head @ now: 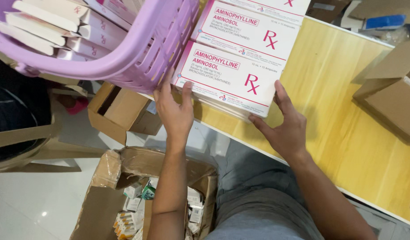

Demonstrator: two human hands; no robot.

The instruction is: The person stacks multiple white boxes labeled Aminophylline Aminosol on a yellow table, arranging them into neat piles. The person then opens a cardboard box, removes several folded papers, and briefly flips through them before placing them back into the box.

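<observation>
both hands, the left hand (pixel 176 113) and right hand (pixel 286 129), clasped opposite ends of the white box stack (pixel 229 82) at the worktop (pixel 342 111) edge, squaring it beside the purple basket (pixel 138 53) of similar boxes.

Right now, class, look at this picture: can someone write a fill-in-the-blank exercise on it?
1. Both hands, left hand and right hand, grip a stack of white ____.
2. The basket beside the stack is ____ in colour.
3. The stack rests on a ____ table.

Missing words: boxes; purple; yellow
</observation>
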